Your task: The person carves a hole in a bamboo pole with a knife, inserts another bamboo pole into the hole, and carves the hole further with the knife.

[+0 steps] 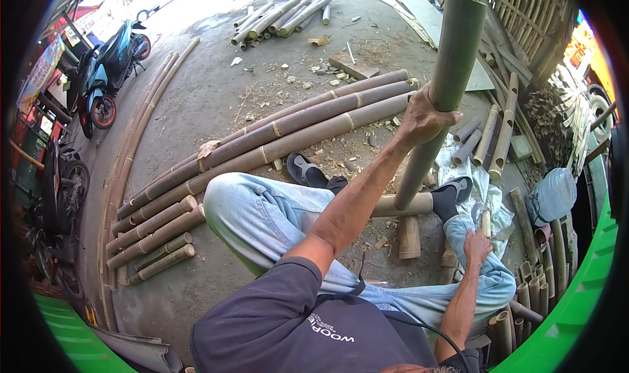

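My left hand [424,119] is wrapped round a thick green-brown bamboo pole [457,52], which stands tilted with its cut top leaning away to the right. Its lower end meets a horizontal bamboo piece [386,206] between my feet, beside a short upright bamboo stub [409,237]. Down by my right shin, my right hand [477,245] is closed round a pale wooden handle [486,222]; the tool's head is hard to make out. A crumpled whitish sheet [498,209] lies behind that hand.
Long bamboo poles [308,134] lie across the ground ahead, with shorter cut lengths [157,232] at left. Another bamboo pile [282,16] sits farther off. Scooters [105,78] are parked at left. A plastic jug [553,196] and upright bamboo offcuts [534,291] stand at right.
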Motion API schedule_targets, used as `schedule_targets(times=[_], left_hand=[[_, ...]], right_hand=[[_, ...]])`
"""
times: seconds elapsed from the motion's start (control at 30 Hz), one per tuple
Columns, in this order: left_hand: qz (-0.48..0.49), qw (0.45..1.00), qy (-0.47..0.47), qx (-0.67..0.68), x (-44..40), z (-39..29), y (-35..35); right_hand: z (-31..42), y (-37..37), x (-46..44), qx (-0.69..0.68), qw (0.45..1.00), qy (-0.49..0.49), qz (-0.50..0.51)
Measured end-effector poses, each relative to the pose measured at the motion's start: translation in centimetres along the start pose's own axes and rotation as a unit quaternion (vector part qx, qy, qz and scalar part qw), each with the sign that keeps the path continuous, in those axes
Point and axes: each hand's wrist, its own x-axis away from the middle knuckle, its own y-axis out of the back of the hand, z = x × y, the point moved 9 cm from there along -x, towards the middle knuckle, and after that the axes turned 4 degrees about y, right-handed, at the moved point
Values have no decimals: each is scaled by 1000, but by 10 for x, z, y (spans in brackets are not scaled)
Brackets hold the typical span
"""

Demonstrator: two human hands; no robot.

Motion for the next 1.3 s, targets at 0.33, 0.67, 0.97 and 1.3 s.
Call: schedule_targets(times=[0.33, 0.67, 0.97, 1.3], left_hand=[[19, 997, 69, 15, 4, 7, -7], [23, 996, 83, -18, 4, 9, -10], [-18, 996, -46, -73, 20, -21, -15], [21, 977, 98, 190, 17, -10, 35]], right_hand=[[-3, -4, -2, 24, 1000, 5, -15], [1, 0, 1, 9, 1000, 7, 3], [-2, -5, -1, 5, 1000, -3, 26], [-4, -3, 3, 5, 1000, 16, -18]])
